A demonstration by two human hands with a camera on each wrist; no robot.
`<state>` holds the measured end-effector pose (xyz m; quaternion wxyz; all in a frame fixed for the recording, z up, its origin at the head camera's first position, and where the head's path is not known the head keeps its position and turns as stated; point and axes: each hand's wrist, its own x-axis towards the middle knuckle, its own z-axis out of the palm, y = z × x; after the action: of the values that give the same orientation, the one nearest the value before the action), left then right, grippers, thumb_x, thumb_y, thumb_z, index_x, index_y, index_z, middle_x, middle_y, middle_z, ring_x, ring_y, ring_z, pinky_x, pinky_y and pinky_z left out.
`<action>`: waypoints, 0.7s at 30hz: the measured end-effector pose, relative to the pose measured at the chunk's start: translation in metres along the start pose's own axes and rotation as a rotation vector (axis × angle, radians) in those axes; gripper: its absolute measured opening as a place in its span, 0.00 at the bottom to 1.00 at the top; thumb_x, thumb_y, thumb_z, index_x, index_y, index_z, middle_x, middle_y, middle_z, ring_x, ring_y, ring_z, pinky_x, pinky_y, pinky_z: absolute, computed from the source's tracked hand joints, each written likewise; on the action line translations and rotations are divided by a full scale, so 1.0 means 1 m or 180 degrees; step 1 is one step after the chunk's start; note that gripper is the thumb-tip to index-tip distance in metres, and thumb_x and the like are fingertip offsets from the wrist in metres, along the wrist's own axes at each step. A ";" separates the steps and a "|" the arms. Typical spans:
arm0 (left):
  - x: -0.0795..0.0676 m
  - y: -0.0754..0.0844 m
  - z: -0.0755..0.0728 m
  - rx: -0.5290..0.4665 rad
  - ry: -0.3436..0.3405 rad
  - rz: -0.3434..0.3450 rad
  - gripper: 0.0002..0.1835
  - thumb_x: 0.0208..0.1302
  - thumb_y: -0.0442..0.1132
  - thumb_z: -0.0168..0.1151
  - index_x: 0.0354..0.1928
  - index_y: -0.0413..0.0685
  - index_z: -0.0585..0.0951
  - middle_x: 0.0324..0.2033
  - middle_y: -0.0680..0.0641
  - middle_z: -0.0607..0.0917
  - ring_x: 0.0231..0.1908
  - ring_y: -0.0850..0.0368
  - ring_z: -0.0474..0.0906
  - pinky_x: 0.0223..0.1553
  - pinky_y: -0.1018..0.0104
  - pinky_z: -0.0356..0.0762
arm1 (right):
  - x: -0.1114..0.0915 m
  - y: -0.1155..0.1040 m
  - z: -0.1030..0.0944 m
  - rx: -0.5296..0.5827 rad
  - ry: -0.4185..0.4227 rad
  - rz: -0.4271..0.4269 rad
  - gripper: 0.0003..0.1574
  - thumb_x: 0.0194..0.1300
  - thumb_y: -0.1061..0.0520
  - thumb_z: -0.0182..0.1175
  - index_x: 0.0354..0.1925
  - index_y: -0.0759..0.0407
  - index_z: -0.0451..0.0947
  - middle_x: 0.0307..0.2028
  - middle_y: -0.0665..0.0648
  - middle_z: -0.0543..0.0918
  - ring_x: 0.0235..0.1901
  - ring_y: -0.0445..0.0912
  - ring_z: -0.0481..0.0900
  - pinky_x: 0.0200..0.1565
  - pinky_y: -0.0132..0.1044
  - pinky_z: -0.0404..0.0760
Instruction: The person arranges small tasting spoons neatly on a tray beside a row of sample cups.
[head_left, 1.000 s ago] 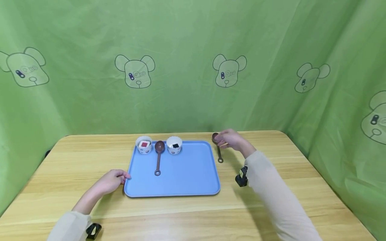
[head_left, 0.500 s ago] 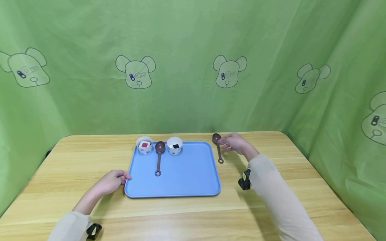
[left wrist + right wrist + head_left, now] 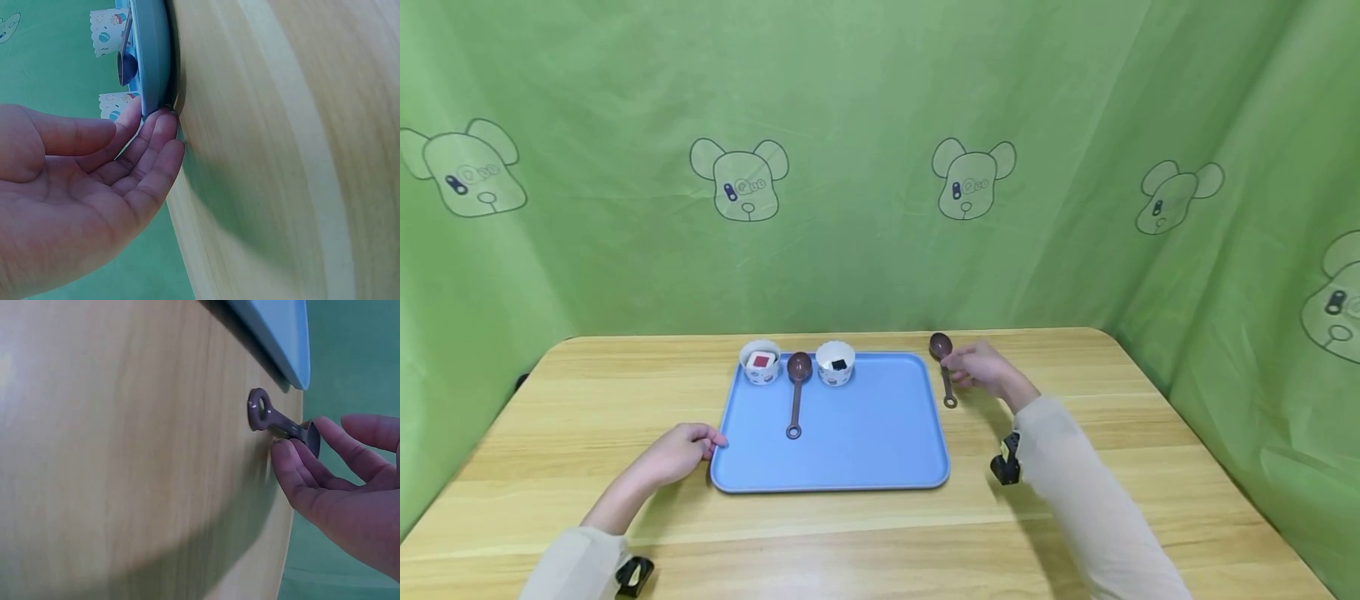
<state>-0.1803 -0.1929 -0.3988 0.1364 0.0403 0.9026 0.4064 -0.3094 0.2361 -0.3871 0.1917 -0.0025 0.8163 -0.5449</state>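
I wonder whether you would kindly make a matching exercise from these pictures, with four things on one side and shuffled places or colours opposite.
1. Tray
2. Left hand
3. Right hand
4. Cup with the red-marked piece

A. at the spoon off the tray
B. in a far corner of the tray
C. blue
D. at the tray's left edge

Pairs: 1-C, 2-D, 3-A, 4-B

The tray is light blue; the surface, pale yellow-tan wood grain with lighter streaks. Both spoons are glossy dark brown. Two white cups carry small red and blue prints; in one, a white block bears a red square, while the other shows a black piece. Green curtain with dark-outlined cartoon animal heads; cream sleeves.
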 end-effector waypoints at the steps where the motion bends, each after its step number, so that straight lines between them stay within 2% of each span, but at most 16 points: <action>1: 0.000 0.000 0.000 0.0000 0.0001 0.0004 0.15 0.61 0.25 0.38 0.39 0.29 0.77 0.34 0.40 0.78 0.36 0.51 0.73 0.40 0.56 0.71 | 0.000 0.001 0.001 -0.0016 0.0004 0.0002 0.21 0.66 0.66 0.45 0.54 0.80 0.64 0.46 0.69 0.73 0.38 0.52 0.72 0.51 0.48 0.71; 9: 0.000 0.000 0.000 -0.0004 0.0012 -0.0006 0.15 0.61 0.25 0.39 0.39 0.29 0.77 0.34 0.40 0.78 0.36 0.51 0.73 0.40 0.56 0.71 | 0.007 0.009 0.001 0.0119 0.0031 0.0027 0.19 0.64 0.67 0.47 0.50 0.80 0.67 0.37 0.61 0.73 0.32 0.45 0.71 0.41 0.37 0.76; 11: 0.000 0.000 0.000 -0.0008 0.0010 -0.0007 0.15 0.61 0.25 0.39 0.39 0.29 0.77 0.35 0.40 0.78 0.36 0.51 0.73 0.40 0.55 0.71 | 0.014 0.016 -0.003 0.0218 -0.0080 -0.0082 0.17 0.63 0.66 0.50 0.47 0.79 0.70 0.34 0.60 0.73 0.30 0.45 0.71 0.38 0.35 0.76; 16: 0.001 -0.001 0.000 0.0010 0.0012 0.0023 0.15 0.61 0.24 0.39 0.39 0.29 0.77 0.35 0.40 0.78 0.37 0.50 0.73 0.41 0.55 0.72 | 0.014 0.016 -0.002 0.0234 -0.0092 -0.0084 0.18 0.63 0.67 0.49 0.47 0.81 0.69 0.32 0.59 0.72 0.30 0.44 0.71 0.38 0.35 0.77; 18: 0.002 -0.002 0.000 0.0019 0.0021 0.0031 0.15 0.61 0.25 0.39 0.39 0.29 0.77 0.35 0.40 0.78 0.37 0.50 0.74 0.41 0.55 0.72 | 0.007 0.008 0.002 0.0169 0.0003 0.0021 0.19 0.64 0.68 0.47 0.50 0.83 0.66 0.32 0.59 0.71 0.31 0.44 0.70 0.40 0.36 0.76; 21: 0.002 -0.002 0.000 0.0005 0.0021 0.0035 0.14 0.61 0.24 0.40 0.39 0.29 0.77 0.34 0.40 0.78 0.36 0.50 0.73 0.41 0.55 0.71 | 0.006 0.006 0.002 0.0158 -0.0008 0.0010 0.20 0.64 0.69 0.46 0.51 0.84 0.64 0.31 0.58 0.72 0.30 0.44 0.70 0.41 0.38 0.77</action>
<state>-0.1818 -0.1938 -0.4007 0.1311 0.0440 0.9031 0.4066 -0.3129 0.2350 -0.3951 0.1936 0.0029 0.8023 -0.5647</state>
